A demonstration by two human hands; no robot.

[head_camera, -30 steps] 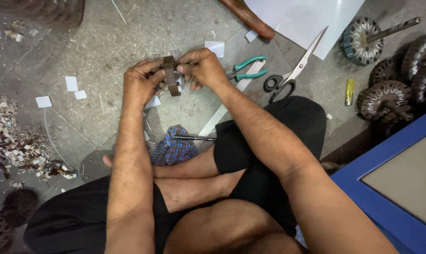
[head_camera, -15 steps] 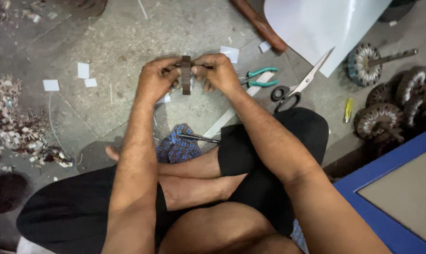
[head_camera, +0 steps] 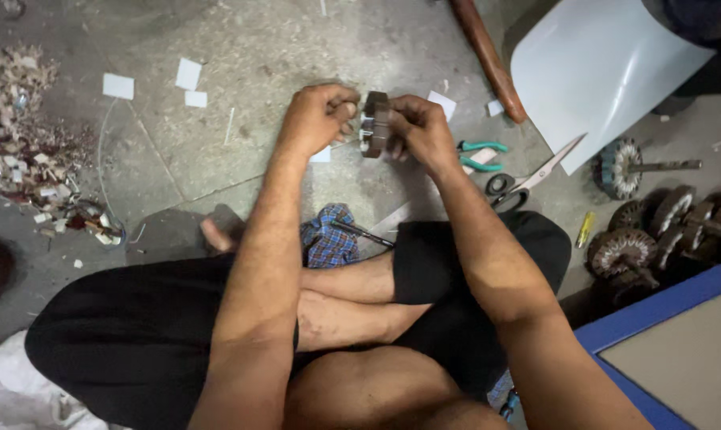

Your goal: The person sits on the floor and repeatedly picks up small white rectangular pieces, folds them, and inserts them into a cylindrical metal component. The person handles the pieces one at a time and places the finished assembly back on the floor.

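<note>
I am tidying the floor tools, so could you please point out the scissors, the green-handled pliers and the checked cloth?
scissors (head_camera: 527, 181): head view, at the pivot where the blades cross.
green-handled pliers (head_camera: 478, 155): head view, on the handles.
checked cloth (head_camera: 327, 239): head view, middle of the bunched fabric.

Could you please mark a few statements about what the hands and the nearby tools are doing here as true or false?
1. Both hands hold the small dark motor core between them. True: the left hand and right hand grip it from either side.
2. The scissors are in the right hand. False: they lie on the floor, to the right of it.
3. The green-handled pliers lie on the floor beside the right hand. True.
4. The wound rotors are piled at the left edge. False: they lie at the right, near the blue board.
5. A checked cloth lies by the crossed legs. True.
</note>
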